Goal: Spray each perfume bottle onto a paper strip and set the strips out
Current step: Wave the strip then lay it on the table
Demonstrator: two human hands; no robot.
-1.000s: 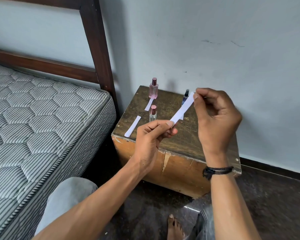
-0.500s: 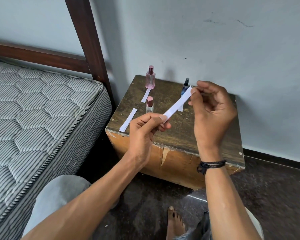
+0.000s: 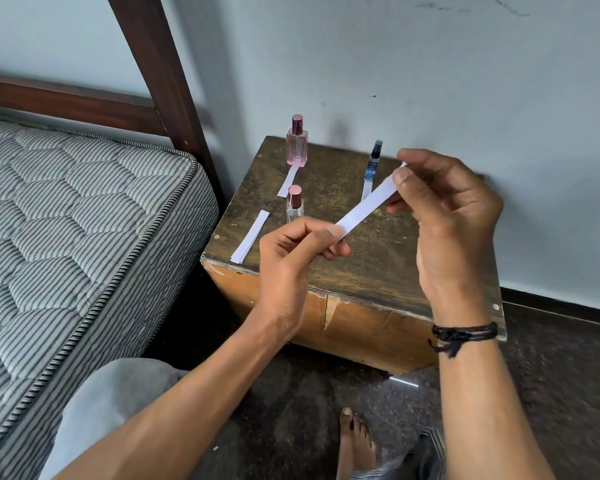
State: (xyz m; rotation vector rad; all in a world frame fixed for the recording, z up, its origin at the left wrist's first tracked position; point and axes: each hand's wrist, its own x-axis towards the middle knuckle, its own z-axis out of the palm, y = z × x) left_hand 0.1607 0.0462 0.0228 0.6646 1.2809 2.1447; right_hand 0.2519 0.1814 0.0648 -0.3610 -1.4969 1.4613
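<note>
Paper strip (image 3: 364, 211) | pinched by left hand (image 3: 291, 258), right hand (image 3: 444, 216) | clear bottle (image 3: 294, 206) contents unclear

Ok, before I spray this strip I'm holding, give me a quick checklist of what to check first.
1. White paper strip held at both ends, by left hand and right hand: ok.
2. A hand free to lift a bottle: not ok, both are pinching the strip.
3. Small clear bottle with pink cap upright, strip lying to its left: ok.
4. Tall pink glass bottle has a strip in front: ok.
5. Slim blue bottle with black cap has a strip: ok.
6. Caps off for spraying: not ok on the two pink-capped bottles; blue bottle cannot tell.
</note>
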